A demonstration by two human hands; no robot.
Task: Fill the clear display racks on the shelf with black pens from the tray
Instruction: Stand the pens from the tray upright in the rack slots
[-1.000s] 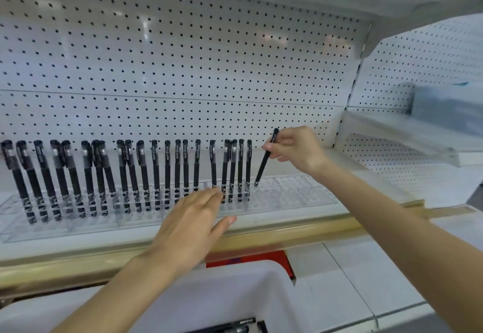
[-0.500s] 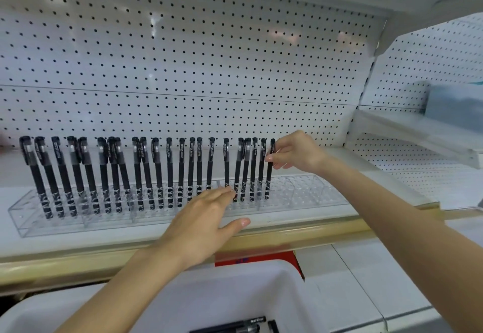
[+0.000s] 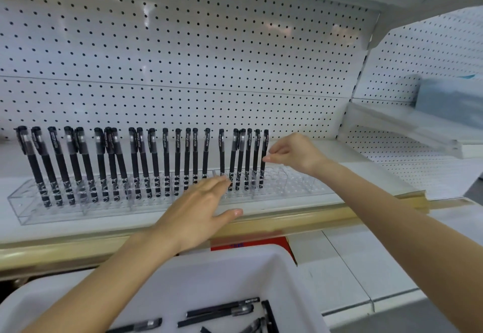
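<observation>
A long clear display rack (image 3: 292,185) lies on the white shelf, with several black pens (image 3: 167,160) standing in its holes from the left end to past the middle. My right hand (image 3: 295,153) pinches the barrel of the rightmost black pen (image 3: 265,142) with its fingertips; that pen stands upright in the rack. My left hand (image 3: 201,207) rests flat with straight fingers on the rack's front edge. Below, the white tray (image 3: 243,253) holds several loose black pens (image 3: 219,311).
A white pegboard (image 3: 209,58) backs the shelf, and a gold strip (image 3: 300,219) runs along its front edge. The rack's right end has bare holes. A second white shelf (image 3: 407,134) with a grey box stands at the right.
My right hand lowered the tilted pen into a hole next to the last one, and the pen now stands upright. The fingers slid from its cap down to mid-barrel. My left hand stayed put.
</observation>
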